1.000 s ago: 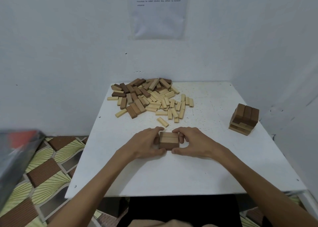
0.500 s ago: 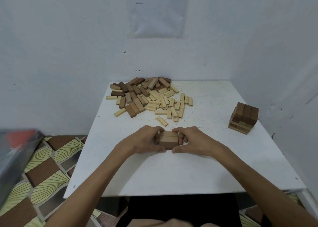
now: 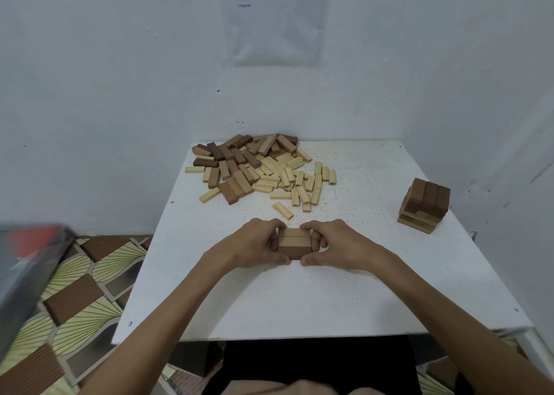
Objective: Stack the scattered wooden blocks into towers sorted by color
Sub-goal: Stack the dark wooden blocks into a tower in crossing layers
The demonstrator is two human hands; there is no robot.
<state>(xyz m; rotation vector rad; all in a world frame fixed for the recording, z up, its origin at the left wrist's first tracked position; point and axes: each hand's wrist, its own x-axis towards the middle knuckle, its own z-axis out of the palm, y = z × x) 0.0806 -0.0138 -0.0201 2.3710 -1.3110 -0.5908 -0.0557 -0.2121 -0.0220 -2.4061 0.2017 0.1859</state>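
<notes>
Both left hand (image 3: 250, 244) and right hand (image 3: 340, 244) clamped on block stack (image 3: 293, 242); ends hidden

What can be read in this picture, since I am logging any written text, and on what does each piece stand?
All on the paper sheet taped to the wall; the print is small and soft, so the reading is unsure:
"5. Ambil blok berbaki di sekitar kawasan ... dan" (one word too blurred to read)
"masukkan ke dalam struktur atau alihkan ke kawasan"
"simpanan"
The two lines above these, at the top edge: too blurred to read.
Nothing else bears text.
</notes>
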